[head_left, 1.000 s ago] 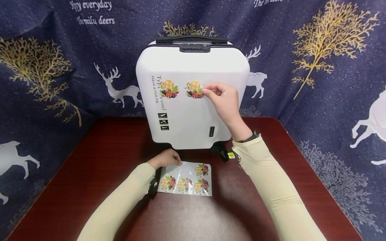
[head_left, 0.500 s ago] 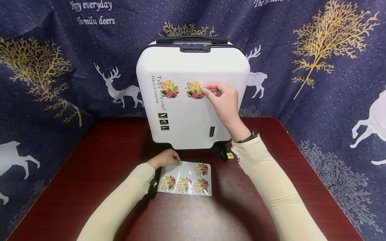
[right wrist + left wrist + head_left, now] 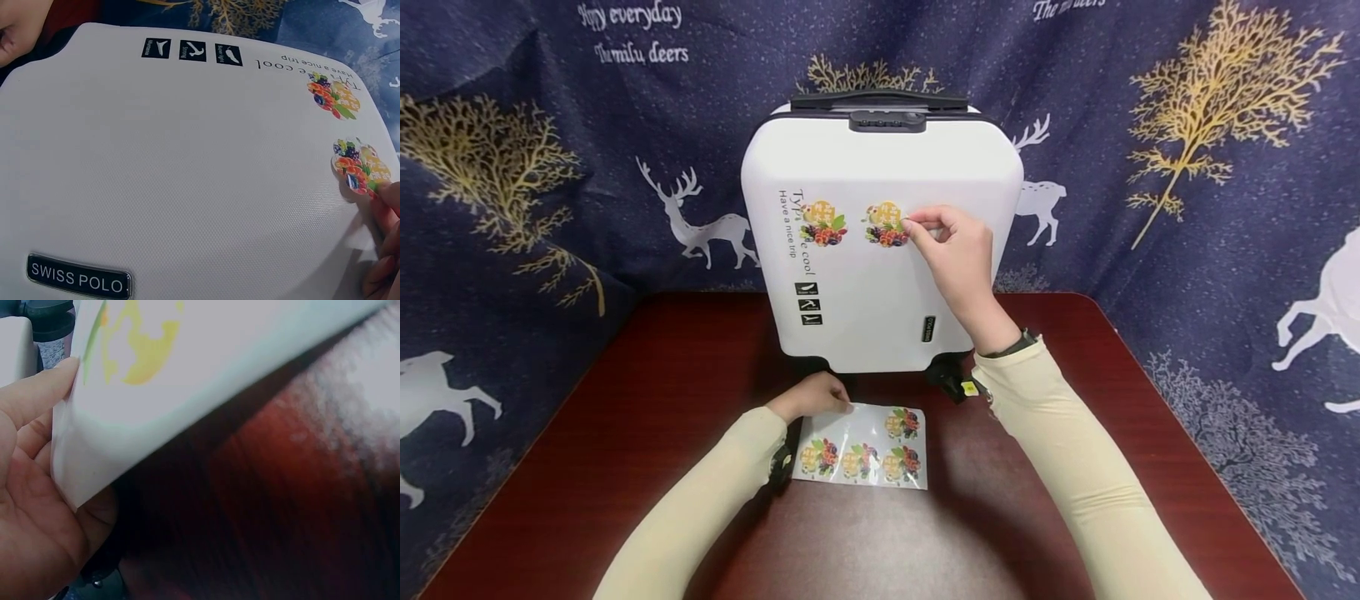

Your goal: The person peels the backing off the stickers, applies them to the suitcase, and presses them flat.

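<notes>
A white suitcase (image 3: 880, 283) stands upright on the dark red table (image 3: 625, 400). Two fruit stickers are on its front: one (image 3: 823, 225) at the left, one (image 3: 886, 225) beside it. My right hand (image 3: 943, 237) has its thumb and forefinger curled at the right edge of the second sticker (image 3: 357, 169), its fingertip (image 3: 390, 197) touching that edge. My left hand (image 3: 812, 396) holds the top left corner of a sticker sheet (image 3: 865, 446) lying on the table; in the left wrist view the sheet (image 3: 187, 381) lifts off my palm.
A dark blue cloth (image 3: 1187, 167) with gold trees and white deer hangs behind and round the table. The suitcase's black handle (image 3: 880, 102) and lock are at its top, a wheel (image 3: 951, 383) near my right wrist.
Nearly nothing: my right hand stays at the second sticker's edge with a slight shift, and my left hand stays on the sheet.
</notes>
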`<state>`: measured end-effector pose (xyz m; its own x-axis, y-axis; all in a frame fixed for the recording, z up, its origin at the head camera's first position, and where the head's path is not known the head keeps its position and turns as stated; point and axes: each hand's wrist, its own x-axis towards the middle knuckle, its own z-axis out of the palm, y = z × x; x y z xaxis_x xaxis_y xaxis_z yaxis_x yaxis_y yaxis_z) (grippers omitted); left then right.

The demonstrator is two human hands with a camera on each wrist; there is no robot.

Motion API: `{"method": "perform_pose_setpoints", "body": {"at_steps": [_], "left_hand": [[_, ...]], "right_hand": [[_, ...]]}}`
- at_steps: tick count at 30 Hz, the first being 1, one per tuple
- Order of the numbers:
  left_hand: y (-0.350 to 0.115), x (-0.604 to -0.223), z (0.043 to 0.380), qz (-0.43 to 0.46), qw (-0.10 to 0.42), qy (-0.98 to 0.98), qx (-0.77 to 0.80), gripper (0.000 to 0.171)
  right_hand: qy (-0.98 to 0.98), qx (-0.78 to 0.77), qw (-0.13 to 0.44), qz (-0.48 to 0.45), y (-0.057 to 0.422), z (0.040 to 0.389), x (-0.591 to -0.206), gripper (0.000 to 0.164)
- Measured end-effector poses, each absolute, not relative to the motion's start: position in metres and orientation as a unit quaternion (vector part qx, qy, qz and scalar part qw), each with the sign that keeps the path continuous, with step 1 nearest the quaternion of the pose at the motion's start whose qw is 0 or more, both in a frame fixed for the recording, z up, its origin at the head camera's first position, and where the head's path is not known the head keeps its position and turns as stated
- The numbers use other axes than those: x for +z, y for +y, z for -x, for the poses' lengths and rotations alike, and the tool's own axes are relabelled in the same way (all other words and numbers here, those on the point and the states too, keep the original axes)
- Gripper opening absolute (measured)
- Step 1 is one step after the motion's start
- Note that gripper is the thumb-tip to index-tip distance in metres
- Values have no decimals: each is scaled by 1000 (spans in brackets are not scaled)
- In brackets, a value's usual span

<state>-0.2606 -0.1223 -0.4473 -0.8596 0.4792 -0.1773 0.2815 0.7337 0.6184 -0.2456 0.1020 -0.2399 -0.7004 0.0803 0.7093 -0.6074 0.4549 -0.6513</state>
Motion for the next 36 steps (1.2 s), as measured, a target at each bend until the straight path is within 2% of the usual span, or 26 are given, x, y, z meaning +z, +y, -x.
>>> {"method": "perform_pose_setpoints", "body": {"at_steps": [23, 36], "left_hand": [[-123, -449, 261, -209, 159, 918, 298, 14], [-123, -450, 260, -208, 158, 921, 289, 13]], "right_hand": [[-810, 337, 447, -174, 95, 243, -246, 17], [-817, 309, 459, -165, 96, 244, -247, 18]]}}
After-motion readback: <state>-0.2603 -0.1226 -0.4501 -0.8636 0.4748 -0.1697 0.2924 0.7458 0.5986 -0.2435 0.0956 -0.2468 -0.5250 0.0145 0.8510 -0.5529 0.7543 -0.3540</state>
